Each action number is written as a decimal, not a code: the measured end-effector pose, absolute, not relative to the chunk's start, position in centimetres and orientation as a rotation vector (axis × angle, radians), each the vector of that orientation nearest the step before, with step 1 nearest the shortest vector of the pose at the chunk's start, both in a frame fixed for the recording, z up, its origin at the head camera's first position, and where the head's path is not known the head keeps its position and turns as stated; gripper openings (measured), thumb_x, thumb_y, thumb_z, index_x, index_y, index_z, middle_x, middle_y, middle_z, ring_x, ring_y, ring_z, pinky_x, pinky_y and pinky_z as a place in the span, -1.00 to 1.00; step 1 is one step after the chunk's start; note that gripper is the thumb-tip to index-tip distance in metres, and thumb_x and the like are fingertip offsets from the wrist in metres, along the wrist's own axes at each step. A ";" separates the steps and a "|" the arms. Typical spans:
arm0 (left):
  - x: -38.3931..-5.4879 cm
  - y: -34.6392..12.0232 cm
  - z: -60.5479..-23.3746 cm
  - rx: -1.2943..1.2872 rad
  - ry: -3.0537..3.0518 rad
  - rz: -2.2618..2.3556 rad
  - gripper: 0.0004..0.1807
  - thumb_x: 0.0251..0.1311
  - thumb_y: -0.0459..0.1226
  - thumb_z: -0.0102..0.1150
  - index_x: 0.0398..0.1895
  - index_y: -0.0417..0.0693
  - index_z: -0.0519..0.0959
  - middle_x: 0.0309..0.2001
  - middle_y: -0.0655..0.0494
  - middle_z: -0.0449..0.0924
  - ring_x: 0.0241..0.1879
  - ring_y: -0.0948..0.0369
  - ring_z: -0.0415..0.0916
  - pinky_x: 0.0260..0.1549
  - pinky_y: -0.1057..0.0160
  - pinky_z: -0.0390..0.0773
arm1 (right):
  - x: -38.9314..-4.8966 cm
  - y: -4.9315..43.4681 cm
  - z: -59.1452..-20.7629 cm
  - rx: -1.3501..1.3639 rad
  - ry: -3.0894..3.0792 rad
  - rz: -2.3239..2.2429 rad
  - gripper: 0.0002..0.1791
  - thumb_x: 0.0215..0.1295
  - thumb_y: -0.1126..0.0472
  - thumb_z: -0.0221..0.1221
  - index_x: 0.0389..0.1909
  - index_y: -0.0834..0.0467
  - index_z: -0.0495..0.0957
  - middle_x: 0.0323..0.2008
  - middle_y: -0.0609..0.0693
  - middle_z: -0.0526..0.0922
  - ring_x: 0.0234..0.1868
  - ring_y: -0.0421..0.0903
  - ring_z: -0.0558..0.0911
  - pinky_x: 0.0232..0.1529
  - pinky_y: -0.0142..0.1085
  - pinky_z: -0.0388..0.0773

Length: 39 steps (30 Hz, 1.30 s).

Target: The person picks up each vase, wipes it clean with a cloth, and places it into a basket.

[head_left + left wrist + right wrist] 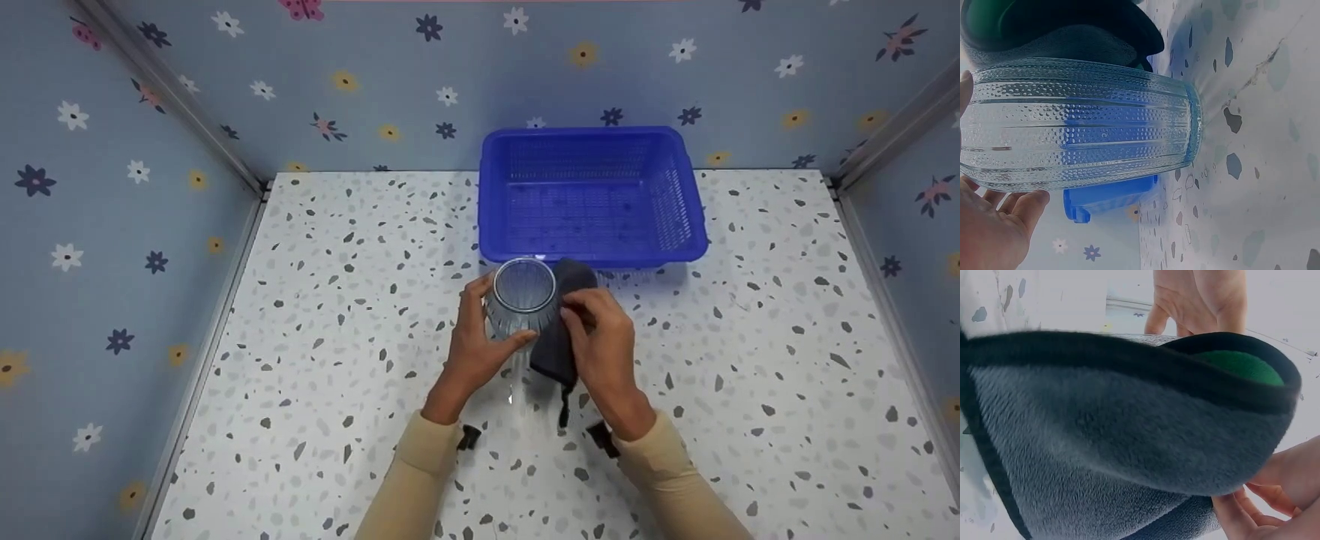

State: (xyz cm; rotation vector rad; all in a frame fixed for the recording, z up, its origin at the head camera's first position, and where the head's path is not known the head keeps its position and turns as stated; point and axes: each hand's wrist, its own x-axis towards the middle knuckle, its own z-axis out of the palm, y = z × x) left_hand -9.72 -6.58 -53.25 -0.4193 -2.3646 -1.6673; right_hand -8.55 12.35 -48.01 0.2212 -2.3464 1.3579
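Note:
A clear ribbed glass vase (517, 319) stands upright on the speckled table, its round mouth facing up; in the left wrist view the vase (1089, 124) shows a dotted texture between the ribs. My left hand (480, 341) grips it near the top, thumb in front and fingers round the far side. On the right of the vase, my right hand (604, 341) pinches a folded grey cloth (556, 345) between thumb and fingers. Close up in the right wrist view, the cloth (1129, 427) has a black edging and a green underside.
Just behind the hands sits a blue plastic basket (491, 195) with perforated walls, against the flowered back panel (390, 67). Side panels (90, 300) border the table (337, 337) left and right.

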 end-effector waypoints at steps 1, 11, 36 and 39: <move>-9.7 -6.6 -53.3 -0.420 -2.365 -1.667 0.00 0.13 -0.18 0.63 0.52 -0.17 0.20 0.53 -0.16 0.23 0.53 -0.07 0.24 0.35 -0.17 0.46 | -8.5 12.4 -48.0 0.221 -2.348 1.366 -0.87 0.33 0.52 0.34 -0.17 0.31 0.72 -0.17 0.14 0.70 -0.18 0.01 0.75 -0.16 -0.21 0.72; -9.6 -6.6 -53.3 -0.412 -2.365 -1.659 0.00 0.11 -0.18 0.64 0.51 -0.20 0.20 0.52 -0.17 0.24 0.54 -0.06 0.23 0.38 -0.15 0.43 | -8.5 12.6 -49.3 0.155 -2.403 1.391 -0.86 0.31 0.55 0.33 -0.18 0.32 0.70 -0.21 0.16 0.71 -0.19 0.01 0.72 -0.19 -0.15 0.71; -9.8 -6.6 -53.2 -0.405 -2.366 -1.652 0.01 0.09 -0.15 0.65 0.50 -0.19 0.21 0.52 -0.15 0.26 0.55 -0.05 0.22 0.43 -0.16 0.36 | -9.4 12.5 -55.5 0.092 -2.513 1.408 -0.90 0.30 0.56 0.31 -0.25 0.35 0.65 -0.30 0.23 0.72 -0.27 0.13 0.71 -0.20 -0.04 0.63; -9.8 -6.5 -53.3 -0.406 -2.361 -1.642 0.01 0.08 -0.14 0.65 0.49 -0.22 0.22 0.52 -0.15 0.26 0.55 -0.05 0.23 0.42 -0.15 0.38 | -9.3 12.5 -55.4 0.081 -2.497 1.425 -0.90 0.30 0.56 0.31 -0.24 0.34 0.65 -0.30 0.22 0.73 -0.27 0.12 0.71 -0.22 -0.08 0.62</move>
